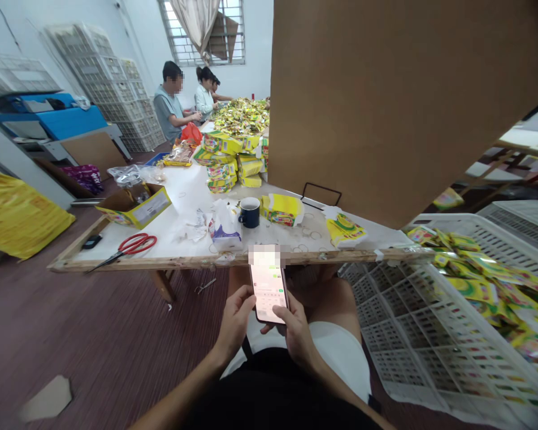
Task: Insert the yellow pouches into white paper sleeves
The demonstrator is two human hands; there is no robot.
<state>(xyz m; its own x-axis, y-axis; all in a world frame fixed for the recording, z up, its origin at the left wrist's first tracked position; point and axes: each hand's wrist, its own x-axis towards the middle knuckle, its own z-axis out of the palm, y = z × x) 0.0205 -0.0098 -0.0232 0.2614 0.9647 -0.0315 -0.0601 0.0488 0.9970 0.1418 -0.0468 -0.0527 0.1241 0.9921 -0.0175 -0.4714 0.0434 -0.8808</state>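
Observation:
A smartphone [269,292] with a lit chat screen and keyboard is held upright over my lap, just below the table edge. My left hand [240,310] grips its left side, the thumb at the screen's edge. Around the right side closes my right hand [295,328], its thumb over the keyboard. Part of the screen's top is blurred out. On the table [186,239] beyond the phone stand a dark mug [250,214], a tissue pack [226,233] and a yellow box [282,209].
Red-handled scissors [137,243] lie at the table's left. A large cardboard sheet [363,107] blocks the right side. A white crate [399,328] of yellow packets stands at my right. Several people [173,107] sit by a packet heap [244,116].

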